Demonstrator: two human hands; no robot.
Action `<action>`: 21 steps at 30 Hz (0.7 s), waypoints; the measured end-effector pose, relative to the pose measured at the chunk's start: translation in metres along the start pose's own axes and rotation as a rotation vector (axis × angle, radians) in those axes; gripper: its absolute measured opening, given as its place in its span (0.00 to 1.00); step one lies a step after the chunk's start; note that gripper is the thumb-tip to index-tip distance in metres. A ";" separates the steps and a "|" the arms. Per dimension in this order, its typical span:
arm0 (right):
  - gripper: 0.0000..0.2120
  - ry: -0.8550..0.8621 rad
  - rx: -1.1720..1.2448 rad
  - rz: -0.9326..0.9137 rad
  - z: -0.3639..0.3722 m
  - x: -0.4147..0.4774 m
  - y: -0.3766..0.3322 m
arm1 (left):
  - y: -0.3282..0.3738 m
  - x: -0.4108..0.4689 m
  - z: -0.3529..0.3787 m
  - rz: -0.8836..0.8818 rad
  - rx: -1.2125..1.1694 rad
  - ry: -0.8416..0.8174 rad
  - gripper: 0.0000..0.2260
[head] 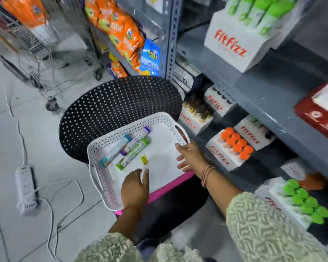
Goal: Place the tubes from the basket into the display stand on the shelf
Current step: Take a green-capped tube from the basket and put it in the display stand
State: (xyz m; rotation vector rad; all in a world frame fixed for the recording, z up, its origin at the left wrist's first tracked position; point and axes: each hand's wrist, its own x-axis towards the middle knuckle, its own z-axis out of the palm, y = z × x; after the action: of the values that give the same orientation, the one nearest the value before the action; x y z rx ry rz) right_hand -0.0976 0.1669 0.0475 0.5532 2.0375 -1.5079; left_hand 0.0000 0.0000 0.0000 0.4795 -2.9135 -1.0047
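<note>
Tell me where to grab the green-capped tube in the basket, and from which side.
Grip the green-capped tube around its bare middle, from above. It lies flat and slanted, with the purple-capped tube close along its far side, so pinch across its width. The left hand is probably nearest.

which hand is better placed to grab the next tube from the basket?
Left, probably. The left hand hovers open inside the basket, nearest the green-capped tube. The right hand is open at the basket's right rim, farther from the tubes.
</note>
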 end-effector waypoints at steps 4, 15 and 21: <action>0.12 -0.029 -0.108 0.074 0.030 0.042 0.005 | -0.032 -0.021 0.029 -0.038 0.187 -0.110 0.35; 0.22 -0.002 0.117 0.178 0.140 0.139 -0.002 | -0.041 -0.023 0.047 -0.022 0.297 -0.078 0.31; 0.08 -0.005 0.336 0.118 0.104 0.106 -0.007 | -0.036 -0.020 0.040 -0.040 0.297 -0.147 0.32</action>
State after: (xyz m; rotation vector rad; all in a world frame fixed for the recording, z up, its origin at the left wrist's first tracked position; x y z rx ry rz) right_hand -0.1650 0.0666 -0.0390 0.7837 1.7226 -1.7869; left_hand 0.0247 0.0031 -0.0518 0.4936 -3.2156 -0.6350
